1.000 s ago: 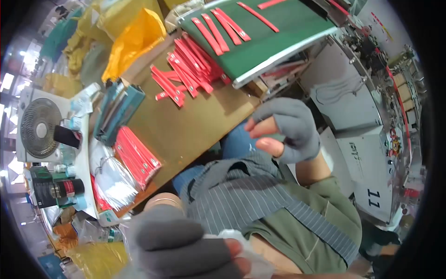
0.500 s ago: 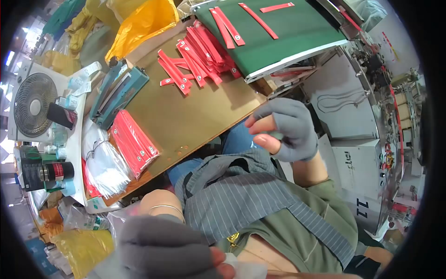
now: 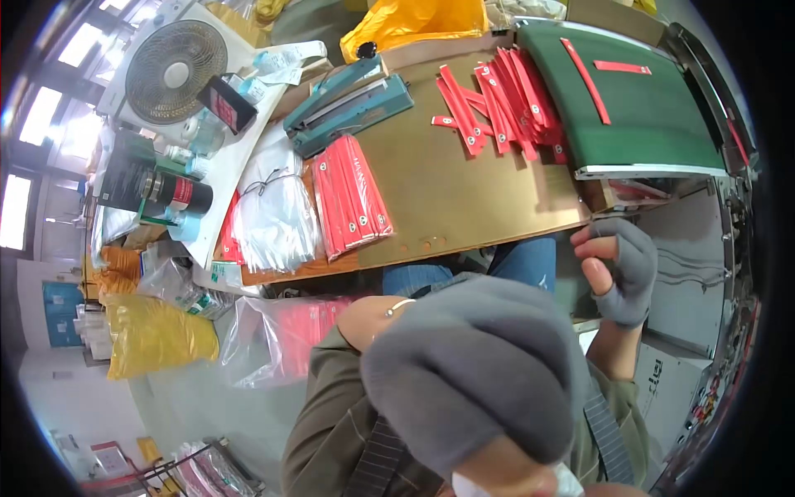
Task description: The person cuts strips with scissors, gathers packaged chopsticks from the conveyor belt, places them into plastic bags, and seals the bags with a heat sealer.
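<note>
My left hand (image 3: 480,364), in a grey fingerless glove, is raised close to the camera in the lower middle. Its fingers are bent round a white tissue (image 3: 565,480), mostly hidden below them. At the right, my right hand (image 3: 619,269), in a matching glove, hovers beyond the table's front edge. Its fingers curl loosely, with a gap between thumb and fingers and nothing between them. Red strips (image 3: 517,99) lie heaped on the brown table (image 3: 464,195). Two more strips rest on the green conveyor belt (image 3: 646,116).
A teal stapler-like tool (image 3: 356,116), a pack of red strips (image 3: 348,199) and clear plastic sleeves (image 3: 273,215) are at the table's left. Beyond are a fan (image 3: 175,74) and a dark bottle (image 3: 178,192). A yellow bag (image 3: 157,335) and a clear bag (image 3: 286,340) sit lower left.
The view has swung left, shifting the table rightward in the picture. My left hand has come up to the middle, nearer the camera. Fewer strips show on the belt. My right hand keeps its loose curl.
</note>
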Motion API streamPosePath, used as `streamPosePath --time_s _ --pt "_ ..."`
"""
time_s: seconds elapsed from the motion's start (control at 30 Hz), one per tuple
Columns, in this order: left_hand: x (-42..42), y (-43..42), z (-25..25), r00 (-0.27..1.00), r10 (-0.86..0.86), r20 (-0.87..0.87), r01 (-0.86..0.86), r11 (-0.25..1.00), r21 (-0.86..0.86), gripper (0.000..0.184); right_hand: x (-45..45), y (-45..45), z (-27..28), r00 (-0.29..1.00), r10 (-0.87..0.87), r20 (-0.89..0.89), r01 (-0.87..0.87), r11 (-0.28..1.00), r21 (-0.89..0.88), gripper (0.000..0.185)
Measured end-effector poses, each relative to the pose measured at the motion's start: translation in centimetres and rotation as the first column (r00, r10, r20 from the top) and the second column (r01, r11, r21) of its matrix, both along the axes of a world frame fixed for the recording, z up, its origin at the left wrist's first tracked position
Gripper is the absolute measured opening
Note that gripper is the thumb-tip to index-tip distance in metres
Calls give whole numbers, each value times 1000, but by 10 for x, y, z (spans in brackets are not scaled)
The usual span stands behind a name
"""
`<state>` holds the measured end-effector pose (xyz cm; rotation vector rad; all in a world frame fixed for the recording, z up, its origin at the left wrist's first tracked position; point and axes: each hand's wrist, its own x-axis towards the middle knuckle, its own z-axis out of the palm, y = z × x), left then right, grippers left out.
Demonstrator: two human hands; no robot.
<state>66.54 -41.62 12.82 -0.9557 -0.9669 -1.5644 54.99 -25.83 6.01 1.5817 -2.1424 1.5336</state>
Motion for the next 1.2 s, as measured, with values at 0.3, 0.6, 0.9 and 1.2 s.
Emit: streamPosePath --time_s 0.3,0.6,0.9,1.2 --pt "-11 -47 -18 931 59 359 -17 993 -119 12 -24 -14 -11 998 7 63 -11 997 73 16" --pt "-64 -107 -98 289 624 726 -528 737 -423 28 -80 -161 21 983 177 -55 -179 984 -21 24" --pt "-52 -177 -200 -110 324 940 -379 860 -341 30 -321 -278 -18 738 -672 -62 596 606 527 89" --pt "-169 -214 -326 -92 339 936 -338 874 -350 62 -329 -190 -147 770 -549 -325 630 572 525 47"
